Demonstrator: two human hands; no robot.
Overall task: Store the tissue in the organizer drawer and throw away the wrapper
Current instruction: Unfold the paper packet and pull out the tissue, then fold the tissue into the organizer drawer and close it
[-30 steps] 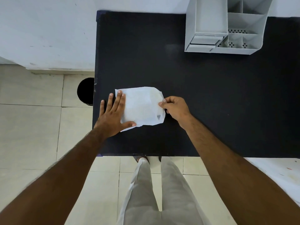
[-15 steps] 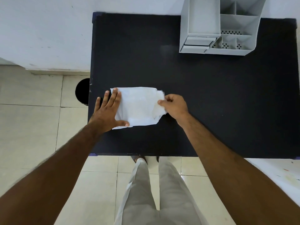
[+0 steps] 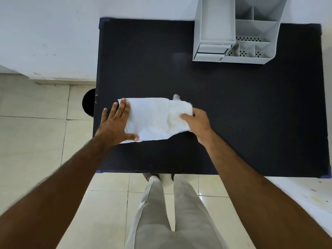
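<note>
1. Tissue (image 3: pixel 154 119), one white sheet, lies spread on the black counter (image 3: pixel 233 114), toward its near left part.
2. The left hand (image 3: pixel 115 125) is flat and wide open, fingers splayed, pressing the sheet's left edge down against the counter.
3. The right hand (image 3: pixel 196 121) is closed in a pinch on the sheet's right edge, which is bunched and lifted there.
4. One grey organizer (image 3: pixel 233 36) stands at the far edge of the counter, well apart from the tissue; two closed drawers (image 3: pixel 212 52) show at its lower left, one above the other.
5. One dark round bin (image 3: pixel 89 102) sits on the floor just left of the counter.
</note>
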